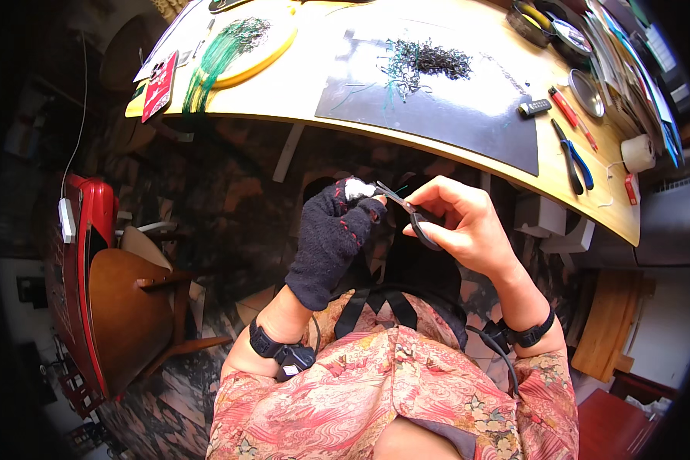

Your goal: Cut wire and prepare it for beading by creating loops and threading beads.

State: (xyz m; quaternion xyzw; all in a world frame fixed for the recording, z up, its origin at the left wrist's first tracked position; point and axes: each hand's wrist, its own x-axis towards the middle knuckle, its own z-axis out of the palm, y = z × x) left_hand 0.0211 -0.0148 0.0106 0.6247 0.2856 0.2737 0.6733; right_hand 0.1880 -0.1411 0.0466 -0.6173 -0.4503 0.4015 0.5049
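Observation:
My left hand point(342, 236) wears a black knit glove with red stitching and a white wrap over one finger. Its thumb and index finger are pinched together around something small, mostly hidden. A short end of green line point(401, 188) sticks out beside the fingertips. My right hand point(466, 224) holds small scissors point(418, 223) with black handles. Their blades point left and meet the left fingertips, close to the green line. Both hands are above my lap, in front of the table edge. A tangled pile of dark fishing hooks point(437, 60) lies beyond them on a dark mat point(437, 109).
A bundle of green line point(221, 54) crosses a yellow-rimmed round tray point(259, 69) and hangs over the table edge. A red card point(161, 86) lies left. At right are blue-and-black pliers point(575, 158), a red cutter point(572, 118), a white thread roll point(638, 153) and a round tin point(586, 92).

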